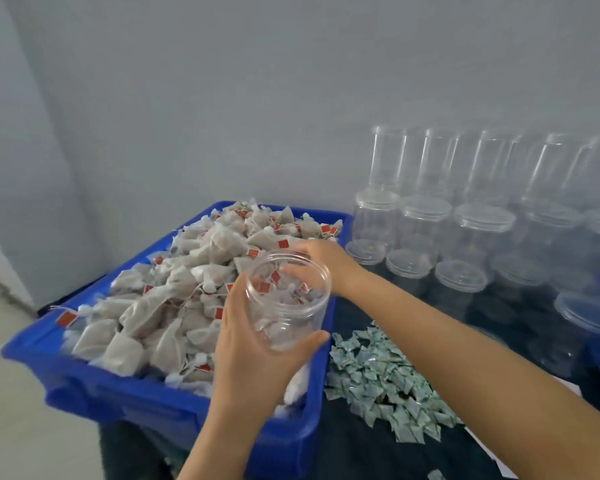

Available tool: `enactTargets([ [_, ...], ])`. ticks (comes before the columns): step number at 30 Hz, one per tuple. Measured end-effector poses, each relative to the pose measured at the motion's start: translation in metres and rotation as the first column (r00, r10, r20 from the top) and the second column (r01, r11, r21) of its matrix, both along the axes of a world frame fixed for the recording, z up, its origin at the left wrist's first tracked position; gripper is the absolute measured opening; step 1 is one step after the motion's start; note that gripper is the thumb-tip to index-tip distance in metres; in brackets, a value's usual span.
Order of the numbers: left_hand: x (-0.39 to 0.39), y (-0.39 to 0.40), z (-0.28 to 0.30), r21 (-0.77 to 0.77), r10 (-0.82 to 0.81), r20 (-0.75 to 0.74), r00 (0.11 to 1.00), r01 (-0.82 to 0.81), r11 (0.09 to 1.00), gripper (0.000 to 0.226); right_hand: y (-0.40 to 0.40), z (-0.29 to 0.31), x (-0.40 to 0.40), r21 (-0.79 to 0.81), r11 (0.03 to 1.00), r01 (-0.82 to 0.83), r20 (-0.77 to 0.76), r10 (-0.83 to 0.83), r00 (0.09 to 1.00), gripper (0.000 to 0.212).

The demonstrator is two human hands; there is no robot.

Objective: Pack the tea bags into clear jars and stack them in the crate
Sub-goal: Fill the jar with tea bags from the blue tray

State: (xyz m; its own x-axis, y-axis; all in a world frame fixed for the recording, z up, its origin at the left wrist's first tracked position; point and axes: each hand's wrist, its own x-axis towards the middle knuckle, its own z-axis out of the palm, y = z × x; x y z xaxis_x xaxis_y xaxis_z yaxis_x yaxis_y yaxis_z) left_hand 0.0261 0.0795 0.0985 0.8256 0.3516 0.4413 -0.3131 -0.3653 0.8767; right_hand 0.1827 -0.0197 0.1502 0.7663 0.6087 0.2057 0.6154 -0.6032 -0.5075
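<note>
Fingers of the left hand [253, 344] are curling round a clear open jar [290, 299], tilting it over the blue bin [160, 407] heaped with tea bags [174, 289]. Right hand [317, 263] is reaching past the jar's mouth; its grasp is hidden. Lidded empty jars [478, 237] are standing right of the bin, green sachets [378, 379] lying nearer.

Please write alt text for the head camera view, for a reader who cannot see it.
A left hand holds an open clear jar over a blue bin heaped with tea bags, while the right hand reaches into its mouth. Empty lidded jars and small green packets lie to the right.
</note>
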Motion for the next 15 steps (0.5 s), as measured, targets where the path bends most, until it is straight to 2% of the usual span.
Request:
enactTargets([
  [4,0.003,0.012,-0.007,-0.013,0.016,-0.025,1.0,-0.016,1.0,0.108,0.036,0.008,0.012,0.08,0.996,-0.048,-0.12,0.058,0.991,0.031],
  [8,0.005,0.016,-0.013,-0.048,0.01,-0.021,1.0,-0.011,0.999,0.106,0.058,0.005,0.017,-0.001,0.991,-0.134,-0.154,0.132,0.979,0.029],
  [9,0.006,0.016,-0.014,-0.041,0.012,-0.018,1.0,-0.013,0.999,0.104,0.062,0.001,0.018,-0.034,0.989,-0.141,-0.136,0.135,0.981,0.022],
  [11,0.009,0.016,-0.016,-0.008,0.025,-0.012,1.0,-0.026,1.0,0.103,0.067,-0.01,0.021,-0.087,0.989,-0.119,-0.092,0.111,0.99,0.009],
  [14,0.012,0.015,-0.02,0.024,0.026,-0.013,1.0,-0.025,0.999,0.102,0.069,-0.021,0.025,-0.04,0.999,-0.029,-0.102,0.025,0.994,0.009],
  [15,0.013,0.016,-0.021,0.037,0.021,-0.019,1.0,-0.02,0.999,0.102,0.067,-0.023,0.026,-0.006,1.0,-0.005,-0.126,0.004,0.992,0.016],
])
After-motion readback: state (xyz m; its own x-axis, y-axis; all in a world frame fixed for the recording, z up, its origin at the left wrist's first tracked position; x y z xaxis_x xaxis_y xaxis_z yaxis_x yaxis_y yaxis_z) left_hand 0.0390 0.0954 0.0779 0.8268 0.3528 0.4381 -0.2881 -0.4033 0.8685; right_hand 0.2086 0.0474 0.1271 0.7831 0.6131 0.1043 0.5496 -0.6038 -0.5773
